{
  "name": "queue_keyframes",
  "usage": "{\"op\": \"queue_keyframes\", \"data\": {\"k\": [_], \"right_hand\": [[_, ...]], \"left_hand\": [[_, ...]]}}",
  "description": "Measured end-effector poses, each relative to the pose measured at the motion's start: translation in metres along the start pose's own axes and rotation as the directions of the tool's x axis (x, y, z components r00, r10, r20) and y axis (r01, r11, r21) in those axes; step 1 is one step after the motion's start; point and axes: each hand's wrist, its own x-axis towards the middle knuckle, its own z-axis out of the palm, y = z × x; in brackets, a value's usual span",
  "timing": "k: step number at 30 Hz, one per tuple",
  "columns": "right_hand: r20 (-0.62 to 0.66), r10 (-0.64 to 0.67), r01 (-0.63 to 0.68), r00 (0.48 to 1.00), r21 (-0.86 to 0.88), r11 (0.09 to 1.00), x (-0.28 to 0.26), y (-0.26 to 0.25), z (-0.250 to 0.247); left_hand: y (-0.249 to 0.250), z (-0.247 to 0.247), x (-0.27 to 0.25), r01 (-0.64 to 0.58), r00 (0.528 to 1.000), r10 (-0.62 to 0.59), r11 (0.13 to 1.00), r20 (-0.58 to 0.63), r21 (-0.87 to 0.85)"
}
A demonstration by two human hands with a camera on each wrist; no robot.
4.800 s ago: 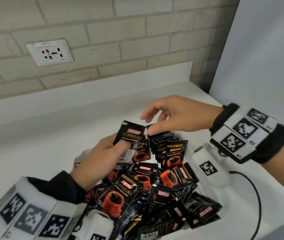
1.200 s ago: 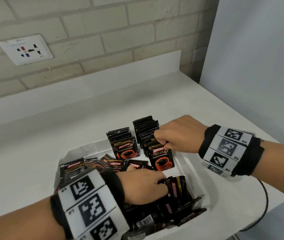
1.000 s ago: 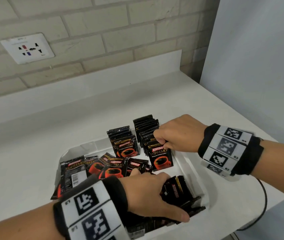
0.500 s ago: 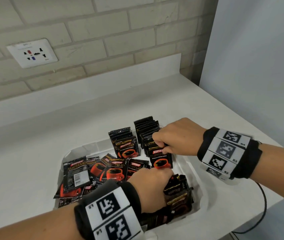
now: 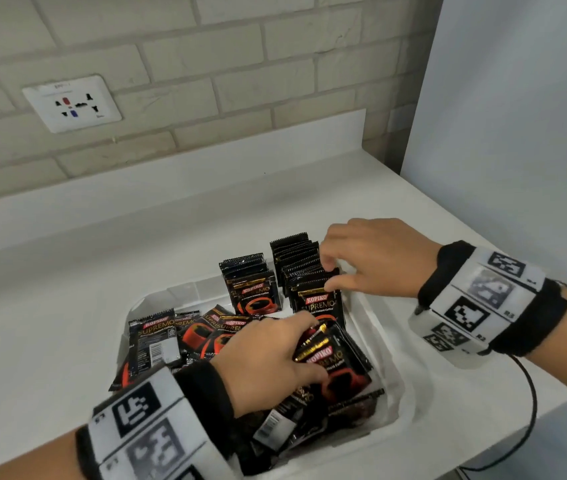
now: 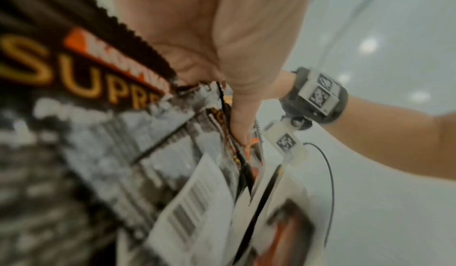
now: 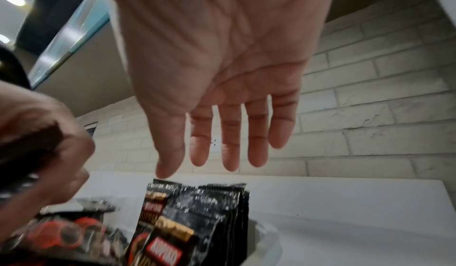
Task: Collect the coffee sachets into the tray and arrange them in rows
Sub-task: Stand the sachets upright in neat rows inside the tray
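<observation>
Head view shows you about halfway: two upright rows stand at the tray's 12 o'clock under your right hand, fingers straight and loosely spread, while your left hand grips a bunch from the loose sachets still unsorted

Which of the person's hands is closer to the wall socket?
The left hand, though neither is close. It grips a bunch of sachets in the tray, below the socket and to its right. The right hand hovers over the right-hand row, further right.
</observation>
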Motion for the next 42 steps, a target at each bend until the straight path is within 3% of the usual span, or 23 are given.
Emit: {"op": "queue_keyframes", "data": {"k": [4, 6, 9, 12, 18, 23, 26, 29, 32, 34, 37, 39, 42], "right_hand": [[-0.045, 0.136, -0.126, 0.99, 0.181, 0.975, -0.013, 0.008, -0.009], [-0.076, 0.208, -0.166, 0.975, 0.365, 0.916, -0.023, 0.009, -0.01], [-0.123, 0.291, -0.119, 0.949, 0.714, 0.69, -0.038, 0.002, -0.004], [-0.175, 0.3, 0.005, 0.938, 0.87, 0.492, -0.048, -0.009, 0.01], [-0.169, 0.35, 0.091, 0.921, 0.969, 0.23, -0.056, -0.036, 0.037], [-0.053, 0.319, 0.025, 0.946, 0.995, 0.092, -0.056, -0.059, 0.038], [0.051, 0.267, -0.055, 0.962, 0.998, 0.009, -0.051, -0.068, 0.039], [0.135, 0.219, -0.119, 0.966, 0.989, -0.086, -0.045, -0.076, 0.041], [0.206, 0.166, -0.16, 0.964, 0.954, -0.254, -0.037, -0.082, 0.041], [0.187, 0.142, -0.127, 0.972, 0.928, -0.349, -0.031, -0.084, 0.041], [0.133, 0.215, -0.043, 0.967, 0.924, -0.38, -0.016, -0.088, 0.049], [0.117, 0.308, -0.008, 0.944, 0.943, -0.333, -0.008, -0.091, 0.053], [0.038, 0.454, 0.076, 0.89, 0.97, -0.23, 0.002, -0.087, 0.051]], "left_hand": [[-0.01, -0.009, -0.006, 0.03, 0.997, -0.051, 0.948, -0.058, -0.318], [-0.015, -0.012, -0.008, 0.019, 0.993, -0.067, 0.911, -0.102, -0.412], [-0.019, -0.016, -0.009, -0.005, 0.977, -0.114, 0.83, -0.179, -0.558], [-0.019, -0.021, -0.011, -0.058, 0.955, -0.14, 0.776, -0.262, -0.627], [-0.031, -0.031, -0.02, -0.209, 0.854, -0.271, 0.604, -0.445, -0.769], [-0.037, -0.042, -0.025, -0.366, 0.734, -0.399, 0.449, -0.549, -0.815], [-0.033, -0.041, -0.023, -0.453, 0.685, -0.48, 0.309, -0.548, -0.836], [-0.021, -0.032, -0.018, -0.476, 0.653, -0.551, 0.236, -0.52, -0.847], [-0.007, -0.026, -0.011, -0.487, 0.618, -0.624, 0.174, -0.479, -0.856], [-0.004, -0.022, -0.007, -0.496, 0.604, -0.652, 0.142, -0.458, -0.856], [-0.004, -0.016, -0.002, -0.503, 0.58, -0.681, 0.133, -0.447, -0.854], [-0.007, -0.013, 0.001, -0.493, 0.577, -0.687, 0.138, -0.442, -0.859], [-0.006, -0.008, 0.002, -0.477, 0.614, -0.676, 0.092, -0.407, -0.874]]}}
